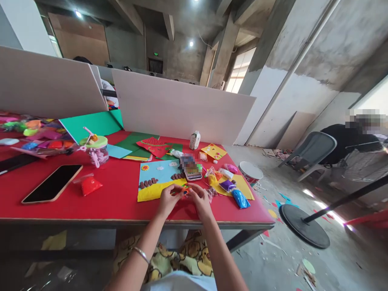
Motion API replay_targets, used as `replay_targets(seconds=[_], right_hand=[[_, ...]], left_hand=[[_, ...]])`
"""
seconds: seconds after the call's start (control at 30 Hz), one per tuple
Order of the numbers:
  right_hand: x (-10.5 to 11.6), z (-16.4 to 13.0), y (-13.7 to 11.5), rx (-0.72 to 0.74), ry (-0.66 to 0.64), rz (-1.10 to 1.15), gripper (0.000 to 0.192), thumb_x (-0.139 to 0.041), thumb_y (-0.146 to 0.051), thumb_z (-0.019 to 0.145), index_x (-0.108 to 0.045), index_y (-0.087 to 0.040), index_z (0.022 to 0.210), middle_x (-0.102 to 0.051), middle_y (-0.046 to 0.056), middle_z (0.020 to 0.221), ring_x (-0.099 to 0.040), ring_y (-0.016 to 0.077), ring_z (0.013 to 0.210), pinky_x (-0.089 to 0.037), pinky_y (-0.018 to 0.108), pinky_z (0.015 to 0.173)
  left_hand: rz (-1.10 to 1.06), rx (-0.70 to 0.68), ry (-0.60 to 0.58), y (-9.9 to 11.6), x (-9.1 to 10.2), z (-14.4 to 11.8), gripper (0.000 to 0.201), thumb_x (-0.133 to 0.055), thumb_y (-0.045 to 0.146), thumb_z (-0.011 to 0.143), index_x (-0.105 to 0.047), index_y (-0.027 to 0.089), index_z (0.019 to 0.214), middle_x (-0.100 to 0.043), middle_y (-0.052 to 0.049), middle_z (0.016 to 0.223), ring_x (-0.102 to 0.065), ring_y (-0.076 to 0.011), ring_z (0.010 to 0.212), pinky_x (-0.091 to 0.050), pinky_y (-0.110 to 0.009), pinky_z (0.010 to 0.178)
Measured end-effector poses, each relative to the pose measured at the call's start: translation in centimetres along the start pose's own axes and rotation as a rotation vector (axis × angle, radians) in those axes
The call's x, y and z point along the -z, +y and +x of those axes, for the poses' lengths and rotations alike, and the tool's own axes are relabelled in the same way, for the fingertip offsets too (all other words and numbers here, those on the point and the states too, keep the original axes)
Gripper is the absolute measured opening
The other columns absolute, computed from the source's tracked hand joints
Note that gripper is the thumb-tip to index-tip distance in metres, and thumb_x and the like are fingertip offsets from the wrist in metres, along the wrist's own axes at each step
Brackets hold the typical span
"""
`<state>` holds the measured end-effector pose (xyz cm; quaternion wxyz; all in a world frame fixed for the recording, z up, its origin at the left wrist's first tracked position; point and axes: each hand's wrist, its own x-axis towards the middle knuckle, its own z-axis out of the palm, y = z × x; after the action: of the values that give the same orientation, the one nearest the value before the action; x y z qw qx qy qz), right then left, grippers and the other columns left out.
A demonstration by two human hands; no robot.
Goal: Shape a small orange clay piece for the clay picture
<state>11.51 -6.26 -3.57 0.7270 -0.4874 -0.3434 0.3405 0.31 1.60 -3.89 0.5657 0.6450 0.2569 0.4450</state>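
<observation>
My left hand (pixel 170 197) and my right hand (pixel 199 198) meet above the front of the red table. Their fingers are closed together on a small multicoloured clay piece (pixel 186 190), with orange, green and blue showing; its shape is partly hidden. Just beyond them lies a picture sheet (pixel 160 171) with a light blue top, a yellow lower strip, a sun, clouds and brown fence-like pieces. A phone (pixel 193 175) rests at the sheet's right corner, its screen blurred out. Right of my hands are a purple clay packet (pixel 227 185) and a blue clay packet (pixel 241 198).
A large black phone (pixel 53 184), a red clay bag (pixel 90 184) and a lidded jar (pixel 97 151) stand left. A small carton (pixel 195 140) is near the upright white board (pixel 182 105). Beyond the table's right edge are a bucket (pixel 251 171), a round stand base (pixel 304 226) and a seated person.
</observation>
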Motion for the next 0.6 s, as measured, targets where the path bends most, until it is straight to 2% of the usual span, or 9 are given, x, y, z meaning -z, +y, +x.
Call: replay_targets(seconds=[0.07, 0.17, 0.37, 0.43, 0.6], right_hand=[[0.09, -0.13, -0.02, 0.013, 0.008, 0.002, 0.036, -0.077, -0.043, 0.064, -0.072, -0.019, 0.09, -0.074, 0.004, 0.087, -0.068, 0.0169, 0.074, -0.056, 0.028, 0.067], [0.2, -0.1, 0.17, 0.022, 0.034, -0.034, 0.031, -0.08, -0.038, 0.06, -0.071, -0.017, 0.08, -0.073, 0.003, 0.078, -0.066, 0.0157, 0.07, -0.055, 0.028, 0.068], [0.48, 0.34, 0.69, 0.071, 0.206, -0.01, 0.036, -0.076, -0.042, 0.061, -0.069, -0.016, 0.085, -0.073, 0.005, 0.082, -0.067, 0.018, 0.078, -0.055, 0.033, 0.075], [0.58, 0.31, 0.63, 0.08, 0.204, -0.017, 0.036, -0.076, -0.042, 0.062, -0.07, -0.016, 0.087, -0.074, 0.006, 0.086, -0.067, 0.0184, 0.08, -0.055, 0.033, 0.077], [0.64, -0.15, 0.2, 0.09, 0.108, -0.065, 0.037, -0.074, -0.04, 0.066, -0.073, -0.017, 0.095, -0.075, 0.006, 0.095, -0.068, 0.0199, 0.087, -0.055, 0.034, 0.082]], left_hand=[[-0.004, 0.024, 0.013, -0.32, -0.11, 0.05, 0.03, -0.075, 0.042, 0.063, -0.067, 0.014, 0.07, -0.068, -0.004, 0.066, -0.062, -0.0155, 0.061, -0.052, -0.025, 0.059], [-0.034, 0.042, 0.014, -0.69, -0.29, 0.04, 0.031, -0.075, 0.043, 0.064, -0.068, 0.013, 0.071, -0.069, -0.004, 0.066, -0.063, -0.016, 0.059, -0.053, -0.027, 0.057], [-0.054, 0.018, -0.082, -0.43, -0.45, -0.2, 0.034, -0.077, 0.038, 0.064, -0.073, 0.013, 0.086, -0.074, -0.009, 0.089, -0.069, -0.0211, 0.08, -0.057, -0.034, 0.076], [-0.047, 0.01, -0.098, -0.18, -0.52, -0.31, 0.034, -0.077, 0.039, 0.065, -0.073, 0.013, 0.087, -0.074, -0.009, 0.09, -0.069, -0.0215, 0.083, -0.056, -0.034, 0.079], [-0.056, 0.005, -0.05, -0.08, -0.86, -0.48, 0.034, -0.072, 0.043, 0.07, -0.071, 0.012, 0.083, -0.073, -0.008, 0.079, -0.067, -0.0171, 0.069, -0.055, -0.028, 0.065]])
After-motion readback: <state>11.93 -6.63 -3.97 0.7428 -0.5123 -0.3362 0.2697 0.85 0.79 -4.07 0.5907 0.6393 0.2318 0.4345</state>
